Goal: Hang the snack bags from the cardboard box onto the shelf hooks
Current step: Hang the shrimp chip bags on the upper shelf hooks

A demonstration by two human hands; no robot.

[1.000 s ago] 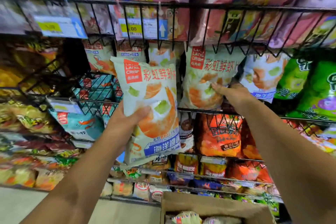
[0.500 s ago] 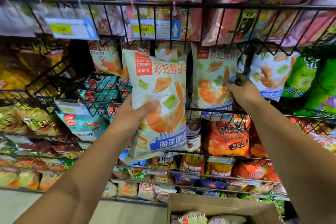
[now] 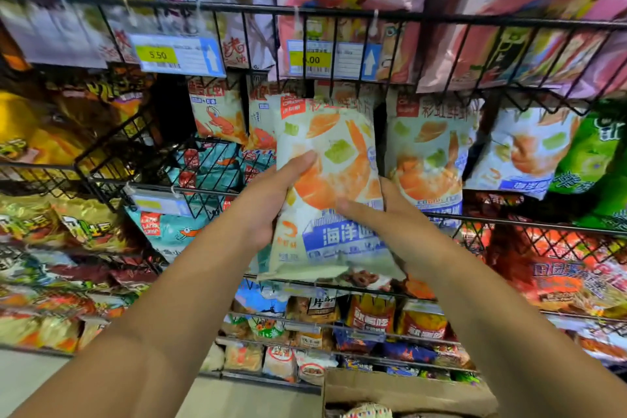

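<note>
Head view: the right hand had left the hung prawn-cracker bag it was straightening a second ago and crossed to the prawn-cracker bag in hand, so both hands gripped the one bag. The left hand clasped its 9 o'clock edge, thumb laid across the front and fingers wrapped behind. The right hand pinched the 4 o'clock corner, thumb on the front, the rest hidden behind the foil.

The bag had also gone up. Its top edge sat right under the yellow price tag at 12 o'clock, in the gap just to 9 o'clock of the hung bag. Motion blur smeared the header, and whether the hole had met a hook could not be told; no hook showed there.

That looked like the threading step, two hands steadying the header for the peg. The cardboard box waited at 6 o'clock with more bags peeking out, so plenty of the job remained.
</note>
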